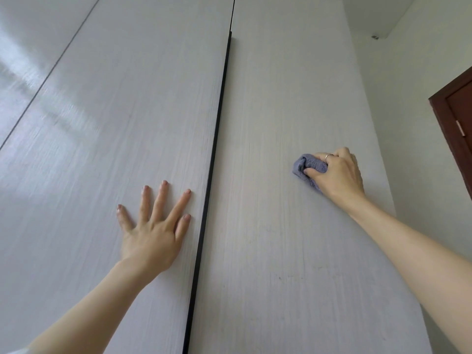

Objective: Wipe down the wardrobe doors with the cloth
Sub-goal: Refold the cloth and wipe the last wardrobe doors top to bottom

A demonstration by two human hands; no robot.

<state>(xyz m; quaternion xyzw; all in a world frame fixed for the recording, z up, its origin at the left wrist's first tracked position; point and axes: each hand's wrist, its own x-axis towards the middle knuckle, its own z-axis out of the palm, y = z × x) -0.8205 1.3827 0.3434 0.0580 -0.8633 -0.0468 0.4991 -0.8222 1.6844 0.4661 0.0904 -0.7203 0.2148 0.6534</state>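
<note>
Two tall pale wood-grain wardrobe doors fill the view, split by a black vertical handle strip. My right hand grips a bunched blue-grey cloth and holds it against the right door near its right edge. My left hand lies flat with fingers spread on the left door, just left of the black strip. A ring shows on a finger of my right hand.
A white wall runs right of the wardrobe. A dark brown room door with a hinge stands at the far right. Another wardrobe panel lies at the far left, past a thin seam.
</note>
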